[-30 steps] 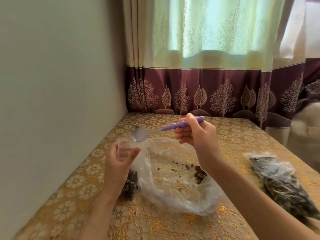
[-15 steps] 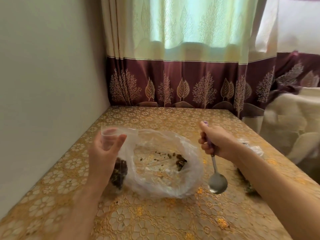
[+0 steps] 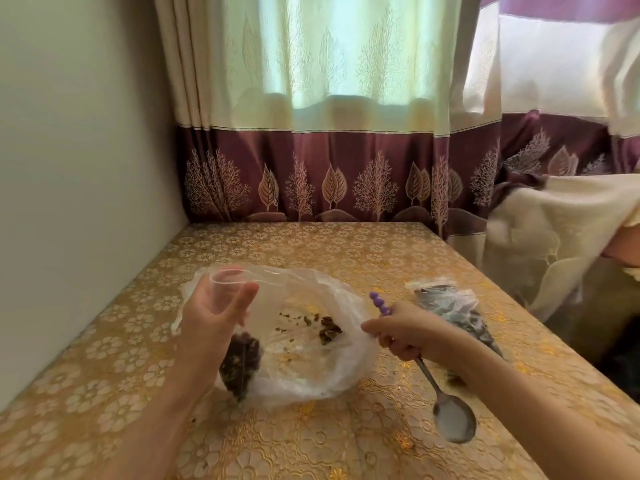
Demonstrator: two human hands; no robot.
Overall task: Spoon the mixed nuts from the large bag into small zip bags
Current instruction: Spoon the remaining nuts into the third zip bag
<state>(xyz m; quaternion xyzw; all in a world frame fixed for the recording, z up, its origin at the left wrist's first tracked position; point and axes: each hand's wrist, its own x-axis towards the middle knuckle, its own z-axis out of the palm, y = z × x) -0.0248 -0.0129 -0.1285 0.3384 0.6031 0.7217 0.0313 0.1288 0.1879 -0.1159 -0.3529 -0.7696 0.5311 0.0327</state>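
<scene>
Two hands work over the gold-patterned bench (image 3: 311,244): the left hand (image 3: 211,323) holds a small zip bag (image 3: 239,358) upright, its fingers (image 3: 247,297) curled round the open mouth, dark mixed nuts sitting in its bottom. Just beside it lies the large bag (image 3: 311,358), nearly empty, with a few nuts (image 3: 329,332) left inside, and the right hand (image 3: 405,336) pinches its rim while gripping a purple-handled spoon (image 3: 453,415) whose bowl points down near the bench. Behind that hand lies another filled bag (image 3: 453,306).
</scene>
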